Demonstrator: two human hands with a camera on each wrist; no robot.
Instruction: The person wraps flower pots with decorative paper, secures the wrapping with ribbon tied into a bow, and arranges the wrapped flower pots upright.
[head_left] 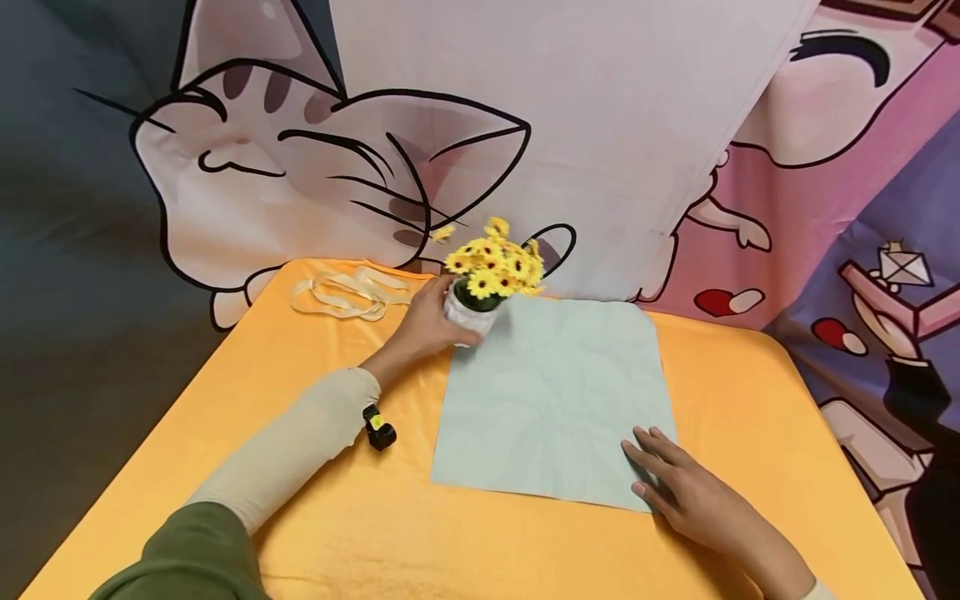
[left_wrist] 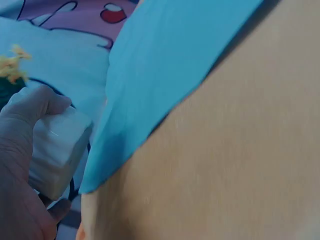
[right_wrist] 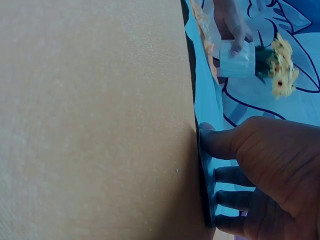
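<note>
My left hand (head_left: 433,319) grips a small white pot (head_left: 469,320) with yellow artificial flowers (head_left: 495,265), at the far left corner of a light blue sheet (head_left: 558,400). In the left wrist view, the thumb and fingers curl round the white pot (left_wrist: 59,150). Whether its base touches the table is hard to tell. My right hand (head_left: 686,487) rests with spread, fairly straight fingers on the near right corner of the sheet. The right wrist view shows these fingertips (right_wrist: 225,200) touching the blue sheet (right_wrist: 207,102) near its edge.
An orange cloth (head_left: 360,517) covers the table. Behind the left forearm lies a loosely looped cream ribbon (head_left: 348,293). A small black object (head_left: 379,429) with a yellow mark sits by the left wrist. A cartoon-printed curtain (head_left: 600,150) hangs along the table's back edge.
</note>
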